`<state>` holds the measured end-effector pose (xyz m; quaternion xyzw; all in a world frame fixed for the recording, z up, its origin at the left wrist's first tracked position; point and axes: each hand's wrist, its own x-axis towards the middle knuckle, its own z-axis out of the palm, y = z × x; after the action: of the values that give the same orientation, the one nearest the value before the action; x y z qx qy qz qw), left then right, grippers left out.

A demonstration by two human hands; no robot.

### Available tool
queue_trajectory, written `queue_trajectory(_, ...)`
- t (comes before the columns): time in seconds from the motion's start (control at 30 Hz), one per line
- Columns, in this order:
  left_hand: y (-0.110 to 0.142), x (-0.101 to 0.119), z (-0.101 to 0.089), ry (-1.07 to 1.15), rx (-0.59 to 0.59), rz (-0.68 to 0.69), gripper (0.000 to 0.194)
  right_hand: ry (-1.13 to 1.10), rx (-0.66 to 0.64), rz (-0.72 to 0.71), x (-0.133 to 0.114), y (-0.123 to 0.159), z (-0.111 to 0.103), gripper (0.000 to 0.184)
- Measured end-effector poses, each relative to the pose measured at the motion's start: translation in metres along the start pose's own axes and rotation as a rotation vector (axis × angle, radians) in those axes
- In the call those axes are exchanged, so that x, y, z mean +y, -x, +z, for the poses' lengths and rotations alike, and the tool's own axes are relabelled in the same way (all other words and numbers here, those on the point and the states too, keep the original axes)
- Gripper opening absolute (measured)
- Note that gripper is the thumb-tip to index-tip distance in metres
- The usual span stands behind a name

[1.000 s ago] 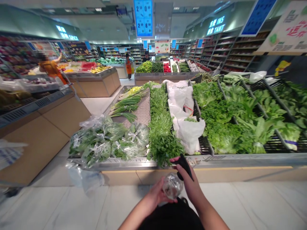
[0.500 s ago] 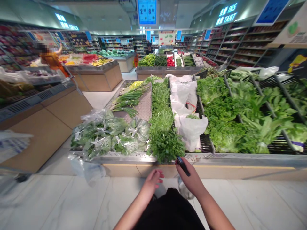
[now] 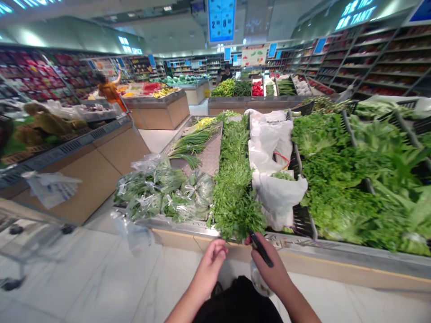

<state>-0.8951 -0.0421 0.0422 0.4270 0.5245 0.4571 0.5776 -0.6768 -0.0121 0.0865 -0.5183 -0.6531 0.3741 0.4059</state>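
Observation:
My right hand [image 3: 269,255] is closed around a slim black-handled tool [image 3: 261,249], its tip pointing at the front of the leafy greens. Too little of the tip shows to tell its exact kind. My left hand [image 3: 211,260] is just below the front edge of the stand, fingers loosely curled and thumb a little apart, with nothing visible in it. In front of both hands lies a long row of feathery leafy greens [image 3: 235,179], whose near end hangs over the metal edge [image 3: 202,228].
Bagged greens [image 3: 161,193] and spring onions [image 3: 190,143] lie left of the row. White wrapping [image 3: 274,188] covers the crate on the right, beside frilly lettuce [image 3: 323,188]. A plastic bag [image 3: 133,231] hangs at the stand's front left. A person in orange [image 3: 110,92] stands farther back.
The view has turned left, so the stand appears shifted right and slightly lower. My left hand's fingers have curled in more. My right hand still holds the black-handled tool.

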Motion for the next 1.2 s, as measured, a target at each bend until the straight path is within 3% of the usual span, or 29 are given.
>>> queue_trajectory(0.17, 0.008, -0.003, 0.013, -0.058, 0.047, 0.002, 0.043, -0.057, -0.155, -0.044, -0.014, -0.022, -0.009, 0.015)
queue_trajectory(0.27, 0.015, -0.008, 0.023, -0.108, 0.106, 0.005, 0.037, -0.096, -0.179, -0.091, -0.011, -0.031, -0.01, 0.018)
queue_trajectory(0.53, 0.023, -0.014, 0.046, -0.167, 0.16, 0.046, 0.028, -0.097, -0.381, -0.076, -0.008, -0.028, -0.012, 0.022)
queue_trajectory(0.83, 0.027, -0.006, 0.059, -0.208, 0.208, 0.026, 0.027, -0.135, -0.343, -0.067, -0.005, -0.034, -0.034, 0.02)
queue_trajectory(1.0, 0.031, -0.009, 0.055, -0.221, 0.19, 0.024, 0.025, -0.175, -0.431, -0.119, -0.014, -0.029, -0.023, 0.022)
queue_trajectory(1.2, 0.021, -0.004, 0.047, -0.209, 0.177, 0.063, 0.028, -0.122, -0.388, -0.149, -0.016, -0.036, -0.007, 0.03)
